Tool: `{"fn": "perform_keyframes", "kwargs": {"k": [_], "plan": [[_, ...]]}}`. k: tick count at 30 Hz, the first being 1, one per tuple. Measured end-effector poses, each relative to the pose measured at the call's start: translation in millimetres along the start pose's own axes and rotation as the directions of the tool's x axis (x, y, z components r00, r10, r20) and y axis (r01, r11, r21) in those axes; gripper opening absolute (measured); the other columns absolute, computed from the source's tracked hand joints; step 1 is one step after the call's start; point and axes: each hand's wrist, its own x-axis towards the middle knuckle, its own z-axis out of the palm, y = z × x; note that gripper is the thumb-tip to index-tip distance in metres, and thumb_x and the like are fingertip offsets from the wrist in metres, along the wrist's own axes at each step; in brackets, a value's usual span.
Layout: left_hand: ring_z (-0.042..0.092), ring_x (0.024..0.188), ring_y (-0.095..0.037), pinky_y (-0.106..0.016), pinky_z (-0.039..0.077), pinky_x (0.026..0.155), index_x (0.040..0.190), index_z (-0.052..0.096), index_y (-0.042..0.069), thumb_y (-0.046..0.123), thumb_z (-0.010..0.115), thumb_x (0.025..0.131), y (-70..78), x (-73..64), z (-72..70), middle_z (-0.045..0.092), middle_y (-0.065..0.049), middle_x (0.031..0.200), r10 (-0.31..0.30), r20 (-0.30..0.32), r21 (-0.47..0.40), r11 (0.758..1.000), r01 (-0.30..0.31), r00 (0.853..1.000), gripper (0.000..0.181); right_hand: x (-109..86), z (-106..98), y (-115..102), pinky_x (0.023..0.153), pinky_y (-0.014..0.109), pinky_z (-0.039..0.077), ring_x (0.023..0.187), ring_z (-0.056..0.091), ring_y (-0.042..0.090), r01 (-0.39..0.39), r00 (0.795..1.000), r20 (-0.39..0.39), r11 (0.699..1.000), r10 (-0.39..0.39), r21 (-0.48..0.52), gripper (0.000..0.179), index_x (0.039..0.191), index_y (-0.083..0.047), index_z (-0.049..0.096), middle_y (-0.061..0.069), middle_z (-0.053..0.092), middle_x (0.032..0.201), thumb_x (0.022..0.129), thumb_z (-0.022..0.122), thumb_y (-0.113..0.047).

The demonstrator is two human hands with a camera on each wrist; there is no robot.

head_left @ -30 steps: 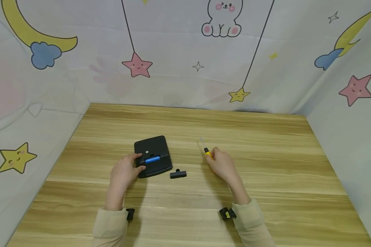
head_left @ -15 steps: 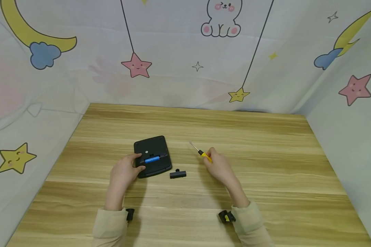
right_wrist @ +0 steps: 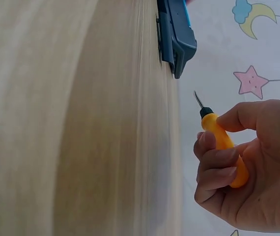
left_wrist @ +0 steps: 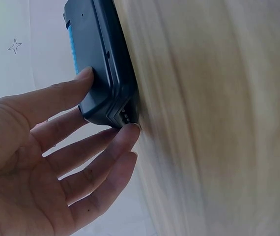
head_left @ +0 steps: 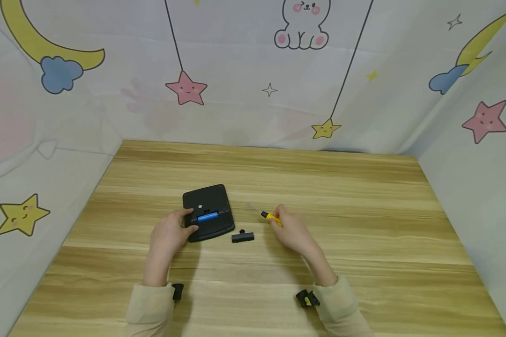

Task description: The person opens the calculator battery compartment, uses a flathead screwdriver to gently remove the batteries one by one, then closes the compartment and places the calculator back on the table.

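A black calculator [head_left: 212, 200] lies back side up on the table, its battery compartment uncovered. One blue battery [head_left: 208, 217] sits in that slot. My left hand [head_left: 168, 234] holds the calculator by its left edge; in the left wrist view the thumb [left_wrist: 83, 78] presses its back while fingers reach the side. Just right of the calculator rests the small black battery cover [head_left: 242, 237], tab pointing away from me. My right hand [head_left: 293, 234] grips a screwdriver [right_wrist: 222, 140] by its yellow handle, fingers curled round it. The screwdriver's metal tip points left toward the calculator, above the table.
The wood-grain table [head_left: 362, 196] is enclosed at the back and sides by white cloth [head_left: 236, 117] printed with stars, moons and a cartoon animal. Black wrist mounts [head_left: 307, 298] sit by the beige sleeves [head_left: 337, 299].
My right hand has moved left with the screwdriver, and its tip has swung from pointing away to pointing left toward the calculator. The left hand, calculator and cover stay where they were.
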Motion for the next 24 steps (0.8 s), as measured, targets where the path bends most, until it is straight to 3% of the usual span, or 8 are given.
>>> {"fn": "perform_keyframes", "kwargs": {"k": [6, 9, 13, 16, 24], "plan": [[0.058, 0.114, -0.045, -0.051, 0.052, 0.076, 0.133, 0.058, 0.011, 0.025, 0.072, 0.085, 0.5, -0.2, -0.8, 0.054, -0.024, 0.136, 0.000, 0.000, -0.002, 1.000, 0.000, 1.000, 0.052, -1.3, 3.4, -3.2, 0.047, 0.025, 0.033, 0.051, 0.036, 0.012, -0.006, 0.999, 0.033, 1.000, 0.005, 0.010, 0.018, 0.103, -0.009, 0.056, -0.002, 0.043, 0.062, 0.097, 0.054, -0.025], [0.058, 0.114, -0.045, -0.051, 0.053, 0.075, 0.133, 0.058, 0.011, 0.025, 0.072, 0.085, 0.8, -0.2, -0.9, 0.054, -0.024, 0.136, 0.000, 0.003, -0.002, 1.000, 0.000, 1.000, 0.052, -2.0, 4.4, -5.2, 0.048, 0.027, 0.035, 0.051, 0.039, 0.014, -0.009, 0.999, 0.039, 1.000, 0.009, 0.007, 0.024, 0.109, -0.008, 0.058, 0.002, 0.049, 0.063, 0.097, 0.054, -0.028], [0.057, 0.116, -0.046, -0.052, 0.052, 0.077, 0.134, 0.058, 0.011, 0.025, 0.072, 0.085, 0.6, -0.4, -1.2, 0.054, -0.025, 0.137, 0.001, 0.007, -0.003, 1.000, -0.001, 1.000, 0.053, -3.9, 5.0, -9.6, 0.064, 0.036, 0.050, 0.074, 0.062, 0.020, 0.011, 1.000, 0.025, 1.000, -0.010, -0.022, 0.032, 0.116, -0.007, 0.062, 0.010, 0.070, 0.093, 0.098, 0.053, -0.032], [0.057, 0.116, -0.046, -0.053, 0.052, 0.078, 0.134, 0.057, 0.011, 0.026, 0.072, 0.085, 0.1, -0.3, -1.0, 0.053, -0.025, 0.137, -0.003, 0.009, -0.003, 1.000, 0.003, 1.000, 0.053, -5.6, 5.7, -12.8, 0.077, 0.039, 0.052, 0.091, 0.065, 0.022, 0.035, 0.999, 0.028, 0.999, -0.033, -0.042, 0.034, 0.119, -0.007, 0.064, 0.012, 0.069, 0.116, 0.098, 0.053, -0.032], [0.056, 0.118, -0.046, -0.054, 0.051, 0.080, 0.133, 0.058, 0.011, 0.024, 0.072, 0.085, 1.0, -0.8, -1.7, 0.053, -0.024, 0.137, -0.009, 0.006, -0.007, 1.000, 0.009, 1.000, 0.052, -8.1, 8.9, -23.1, 0.084, 0.042, 0.053, 0.096, 0.067, 0.025, 0.096, 0.995, 0.045, 0.994, -0.093, -0.055, 0.033, 0.115, -0.008, 0.065, 0.010, 0.071, 0.109, 0.098, 0.053, -0.034]]}}
